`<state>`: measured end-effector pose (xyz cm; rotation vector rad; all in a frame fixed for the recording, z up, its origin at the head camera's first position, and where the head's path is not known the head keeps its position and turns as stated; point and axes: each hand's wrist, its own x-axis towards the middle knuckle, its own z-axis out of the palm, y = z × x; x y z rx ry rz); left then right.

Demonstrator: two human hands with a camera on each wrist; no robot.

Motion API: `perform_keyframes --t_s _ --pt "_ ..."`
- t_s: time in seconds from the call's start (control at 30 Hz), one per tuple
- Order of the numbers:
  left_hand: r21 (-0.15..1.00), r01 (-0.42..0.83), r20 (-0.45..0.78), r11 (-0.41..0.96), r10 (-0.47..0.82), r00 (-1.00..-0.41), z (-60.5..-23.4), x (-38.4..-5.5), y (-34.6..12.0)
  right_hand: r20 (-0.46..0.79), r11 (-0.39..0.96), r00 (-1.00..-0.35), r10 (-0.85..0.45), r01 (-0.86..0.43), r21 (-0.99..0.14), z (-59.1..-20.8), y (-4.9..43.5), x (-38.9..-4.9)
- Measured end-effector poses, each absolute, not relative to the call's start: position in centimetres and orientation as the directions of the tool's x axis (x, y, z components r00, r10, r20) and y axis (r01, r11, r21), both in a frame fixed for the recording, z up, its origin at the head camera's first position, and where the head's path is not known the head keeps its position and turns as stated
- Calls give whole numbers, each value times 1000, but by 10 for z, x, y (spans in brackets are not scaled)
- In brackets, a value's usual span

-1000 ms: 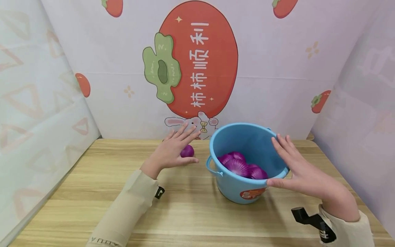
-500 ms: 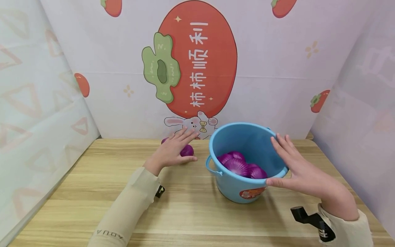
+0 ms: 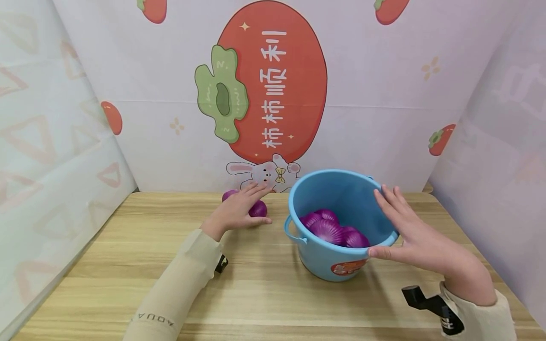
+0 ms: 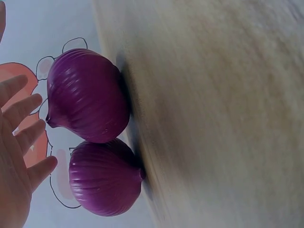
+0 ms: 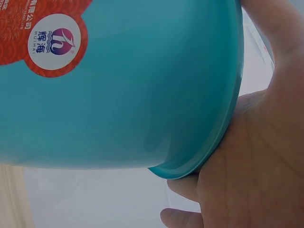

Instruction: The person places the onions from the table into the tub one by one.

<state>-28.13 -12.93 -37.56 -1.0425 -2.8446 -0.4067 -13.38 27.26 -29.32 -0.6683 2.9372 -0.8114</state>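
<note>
My left hand [image 3: 236,208] is held over two purple onions, its fingers spread and its thumb out to the right. In the head view it partly covers both the right onion [image 3: 259,209] and the left onion [image 3: 229,194]. The left wrist view has the two onions [image 4: 88,95] side by side on the wood, with fingertips close to them. A blue bucket [image 3: 315,258] stands upright to the right and contains several purple onions [image 3: 328,231]. Against the bucket's right rim rests my right hand [image 3: 415,239], fingers extended and thumb at the near edge.
The wooden table [image 3: 141,265] runs back to a white cloth backdrop [image 3: 367,85] printed with a big persimmon and a rabbit. Pale cloth walls [image 3: 55,156] border both sides. The bucket's handle [image 3: 295,234] hangs at its left side.
My left hand has dropped slightly toward the onions, and the left onion has come into view beside it. My right hand stays at the bucket's rim.
</note>
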Motion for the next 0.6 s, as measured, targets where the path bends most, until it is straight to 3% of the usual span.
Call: perform_keyframes --t_s 0.6 --pt "278 584 73 763 589 -805 -383 -285 -126 102 762 -904 -414 -406 -504 -293 272 -133"
